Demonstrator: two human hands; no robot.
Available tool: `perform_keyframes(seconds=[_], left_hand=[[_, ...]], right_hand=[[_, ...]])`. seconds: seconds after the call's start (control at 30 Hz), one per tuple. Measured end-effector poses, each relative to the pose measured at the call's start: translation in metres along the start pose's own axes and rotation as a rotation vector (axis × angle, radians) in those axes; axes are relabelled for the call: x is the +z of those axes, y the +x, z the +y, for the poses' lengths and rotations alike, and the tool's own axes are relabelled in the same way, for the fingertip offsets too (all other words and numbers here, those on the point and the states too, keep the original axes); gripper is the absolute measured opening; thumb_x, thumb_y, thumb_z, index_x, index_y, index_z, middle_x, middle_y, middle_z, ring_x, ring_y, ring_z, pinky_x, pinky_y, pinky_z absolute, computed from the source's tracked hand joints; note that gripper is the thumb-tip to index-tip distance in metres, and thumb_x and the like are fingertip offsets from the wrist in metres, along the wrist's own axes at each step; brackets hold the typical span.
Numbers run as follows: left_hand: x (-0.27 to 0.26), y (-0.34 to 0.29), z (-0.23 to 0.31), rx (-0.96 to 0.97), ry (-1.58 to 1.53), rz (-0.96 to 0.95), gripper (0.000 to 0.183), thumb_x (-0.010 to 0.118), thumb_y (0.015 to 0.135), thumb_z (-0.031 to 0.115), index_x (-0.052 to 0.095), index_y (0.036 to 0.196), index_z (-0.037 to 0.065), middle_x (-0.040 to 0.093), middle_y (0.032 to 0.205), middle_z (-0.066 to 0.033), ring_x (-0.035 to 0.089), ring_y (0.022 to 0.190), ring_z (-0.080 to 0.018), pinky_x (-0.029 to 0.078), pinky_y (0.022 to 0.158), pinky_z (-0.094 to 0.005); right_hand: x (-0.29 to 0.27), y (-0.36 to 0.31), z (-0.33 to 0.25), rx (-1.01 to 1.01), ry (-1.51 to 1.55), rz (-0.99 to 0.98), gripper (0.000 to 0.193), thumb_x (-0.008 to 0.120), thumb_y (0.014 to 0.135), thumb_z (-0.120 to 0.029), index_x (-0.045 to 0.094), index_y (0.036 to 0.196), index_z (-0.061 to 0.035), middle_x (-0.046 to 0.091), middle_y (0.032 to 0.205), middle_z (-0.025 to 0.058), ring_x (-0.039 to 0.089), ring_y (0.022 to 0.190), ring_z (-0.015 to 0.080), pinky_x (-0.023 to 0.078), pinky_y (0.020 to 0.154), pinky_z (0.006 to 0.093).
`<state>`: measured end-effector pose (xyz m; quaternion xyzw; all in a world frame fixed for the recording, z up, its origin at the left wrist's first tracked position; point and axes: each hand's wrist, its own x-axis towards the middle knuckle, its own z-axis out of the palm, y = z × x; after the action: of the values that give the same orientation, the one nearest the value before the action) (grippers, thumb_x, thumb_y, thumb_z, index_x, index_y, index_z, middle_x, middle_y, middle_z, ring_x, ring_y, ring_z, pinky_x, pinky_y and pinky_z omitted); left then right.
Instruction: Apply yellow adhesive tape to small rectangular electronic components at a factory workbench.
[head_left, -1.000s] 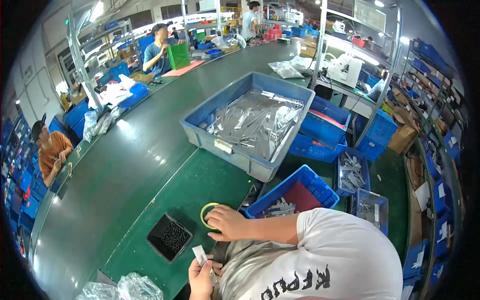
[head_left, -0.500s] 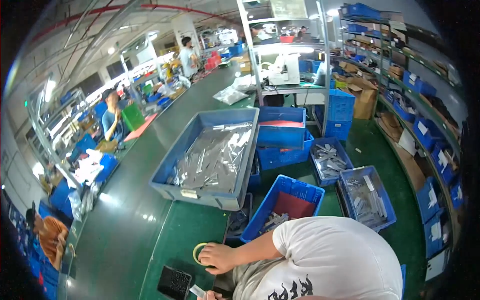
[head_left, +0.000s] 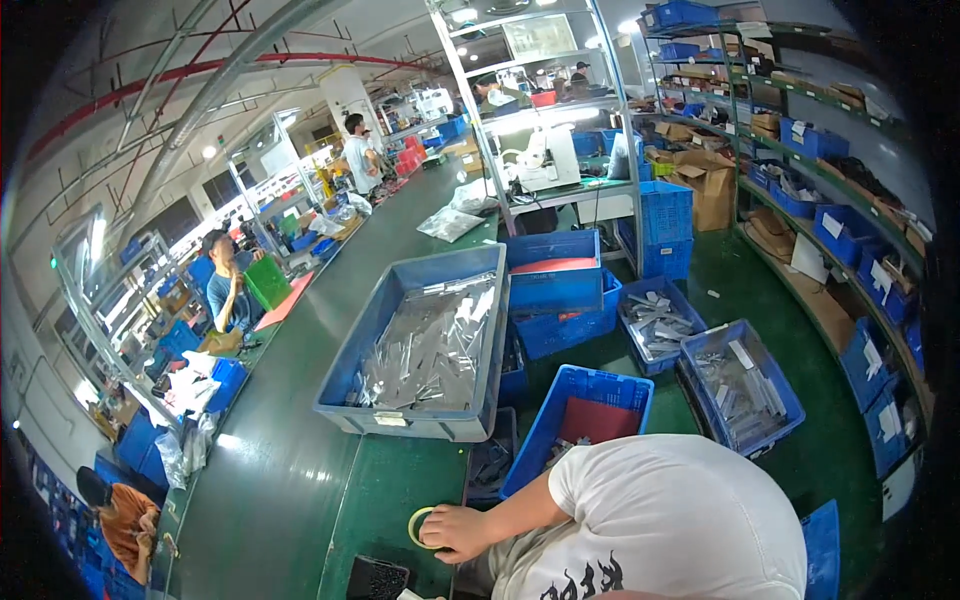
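Observation:
My right hand (head_left: 458, 533) reaches down to the green bench top, its fingers curled over the right side of a pale yellow ring that looks like a roll of tape (head_left: 413, 525). Nearer the lower edge lies a small black tray (head_left: 378, 580) with dark contents too small to make out. Beside it, the tip of a pale flat piece (head_left: 408, 595) just shows. My left hand is out of view below the lower edge.
A large grey-blue bin (head_left: 405, 425) of metal parts stands on the bench. Right of it, blue crates (head_left: 628, 385) hold more parts. Shelving (head_left: 740, 150) lines the right wall. Across the bench, one person (head_left: 225, 290) holds a green panel; another, in orange (head_left: 128, 525), sits lower left.
The view has shifted, so the bench and hands appear lower. My left hand, seen earlier at the lower edge with the pale piece, has dropped out of view. My right hand stays at the roll.

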<state>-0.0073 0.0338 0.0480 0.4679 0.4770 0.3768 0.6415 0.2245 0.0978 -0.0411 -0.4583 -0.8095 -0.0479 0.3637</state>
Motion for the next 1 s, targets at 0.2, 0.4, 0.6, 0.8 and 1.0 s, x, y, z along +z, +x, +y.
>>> perform_keyframes(seconds=[0.2,0.4,0.6,0.8,1.0], left_hand=[[-0.002,0.0,0.006,0.046,0.004,-0.046,0.027,0.068,0.09,0.007,0.044,0.08,0.015,0.046,0.068,0.004,0.044,0.06,-0.008,0.039,0.054,-0.0276],[-0.006,0.002,-0.001,0.04,-0.071,-0.029,0.029,0.066,0.092,0.007,0.042,0.078,0.016,0.047,0.067,0.003,0.042,0.056,-0.0081,0.04,0.051,-0.027],[-0.011,0.005,0.004,-0.026,-0.066,-0.009,0.025,0.067,0.091,0.01,0.045,0.08,0.016,0.051,0.066,0.0011,0.044,0.053,-0.0084,0.04,0.049,-0.0268],[-0.017,0.009,-0.001,-0.042,-0.103,0.019,0.019,0.068,0.09,0.012,0.05,0.083,0.015,0.055,0.067,-0.0009,0.044,0.05,-0.008,0.039,0.046,-0.0261],[-0.018,0.01,-0.002,-0.004,-0.095,0.022,0.016,0.067,0.091,0.014,0.054,0.082,0.014,0.055,0.065,0.0001,0.042,0.048,-0.0071,0.038,0.046,-0.0251]], right_hand=[[0.002,-0.001,0.001,0.008,-0.018,-0.027,0.031,0.067,0.08,-0.027,0.057,0.101,-0.0056,0.057,0.108,0.0103,0.056,0.102,0.0302,0.041,0.091,0.0438],[0.002,-0.001,0.0,0.009,-0.021,-0.038,0.031,0.067,0.08,-0.027,0.058,0.1,-0.0062,0.058,0.109,0.0091,0.056,0.104,0.0286,0.041,0.091,0.0431],[0.005,-0.001,0.003,-0.011,-0.015,0.01,0.031,0.069,0.076,-0.026,0.057,0.097,-0.0071,0.058,0.106,0.0084,0.055,0.102,0.0287,0.041,0.089,0.0434],[0.003,0.001,0.002,-0.015,-0.019,0.009,0.032,0.069,0.075,-0.026,0.058,0.099,-0.0071,0.059,0.106,0.0081,0.057,0.101,0.0285,0.042,0.089,0.0436],[0.003,0.0,0.003,0.007,-0.007,-0.033,0.032,0.068,0.077,-0.026,0.058,0.1,-0.0069,0.06,0.109,0.0077,0.057,0.102,0.0282,0.043,0.09,0.0435]])
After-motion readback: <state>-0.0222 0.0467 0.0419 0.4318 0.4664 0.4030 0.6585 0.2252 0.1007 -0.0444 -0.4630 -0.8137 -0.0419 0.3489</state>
